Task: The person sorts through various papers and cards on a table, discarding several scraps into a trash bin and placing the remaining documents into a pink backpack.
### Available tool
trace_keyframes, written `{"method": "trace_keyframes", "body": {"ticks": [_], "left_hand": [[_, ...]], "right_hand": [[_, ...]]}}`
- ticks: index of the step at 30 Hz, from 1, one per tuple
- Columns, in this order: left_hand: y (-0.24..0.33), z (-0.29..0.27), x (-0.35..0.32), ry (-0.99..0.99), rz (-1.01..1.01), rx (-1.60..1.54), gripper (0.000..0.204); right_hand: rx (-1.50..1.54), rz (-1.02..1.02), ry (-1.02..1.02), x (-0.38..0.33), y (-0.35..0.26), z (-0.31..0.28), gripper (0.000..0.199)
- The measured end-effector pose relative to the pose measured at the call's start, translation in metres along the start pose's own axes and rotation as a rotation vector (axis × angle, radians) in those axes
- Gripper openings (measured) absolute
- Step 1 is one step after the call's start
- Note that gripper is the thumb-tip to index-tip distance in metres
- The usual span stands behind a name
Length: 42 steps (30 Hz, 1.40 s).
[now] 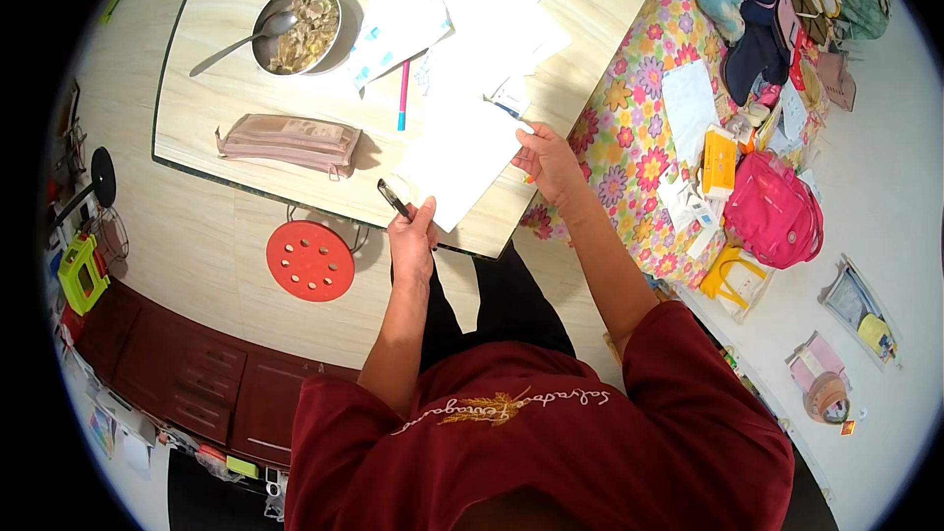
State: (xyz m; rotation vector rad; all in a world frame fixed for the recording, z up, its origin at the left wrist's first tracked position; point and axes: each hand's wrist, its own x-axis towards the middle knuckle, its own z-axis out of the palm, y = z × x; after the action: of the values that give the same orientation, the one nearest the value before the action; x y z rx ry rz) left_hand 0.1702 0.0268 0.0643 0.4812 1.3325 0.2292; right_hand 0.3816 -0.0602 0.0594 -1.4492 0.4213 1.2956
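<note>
A white sheet of paper [462, 162] is held over the near edge of the table, its surface washed out by glare. My right hand [549, 165] pinches its upper right corner between thumb and fingers. My left hand [413, 234] is closed around a black pen [393, 199] that points up and to the left. The left thumb also rests on the sheet's lower left edge. To the left lies a pinkish pencil case [291, 143]. Beyond the sheet, a pink and blue pencil [403, 96] lies beside a pile of overexposed papers [492, 15].
A bowl of food [300, 29] with a spoon [228, 56] stands at the table's far left. By the near edge is a red round stool [311, 261]. On the right, a flowered cover [619, 152] carries a pink backpack [775, 208], a yellow box [719, 162] and clothes.
</note>
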Motion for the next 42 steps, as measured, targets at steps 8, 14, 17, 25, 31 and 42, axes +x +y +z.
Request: {"method": "trace_keyframes", "body": {"ticks": [8, 14, 17, 25, 31, 42], "left_hand": [[-0.018, 0.015, -0.005, -0.060, -0.119, 0.001, 0.035], [-0.017, 0.014, -0.007, -0.019, -0.120, 0.032, 0.014], [0.012, 0.018, -0.009, -0.026, -0.012, 0.114, 0.033], [0.034, 0.028, 0.001, -0.110, 0.127, 0.159, 0.021], [0.033, 0.023, -0.001, -0.204, 0.107, 0.062, 0.022], [0.042, 0.016, 0.004, -0.048, 0.139, 0.156, 0.022]], "right_hand": [[-0.102, -0.119, -0.139, -0.009, 0.013, 0.024, 0.037], [-0.333, -0.155, -0.082, -0.004, 0.001, 0.028, 0.035], [-0.757, -0.223, -0.122, -0.001, -0.017, 0.025, 0.034], [-0.747, -0.378, -0.242, 0.003, -0.022, 0.053, 0.036], [-0.523, -0.151, -0.215, 0.014, -0.015, 0.071, 0.038], [-0.568, -0.427, 0.149, 0.075, -0.064, 0.099, 0.037]]}}
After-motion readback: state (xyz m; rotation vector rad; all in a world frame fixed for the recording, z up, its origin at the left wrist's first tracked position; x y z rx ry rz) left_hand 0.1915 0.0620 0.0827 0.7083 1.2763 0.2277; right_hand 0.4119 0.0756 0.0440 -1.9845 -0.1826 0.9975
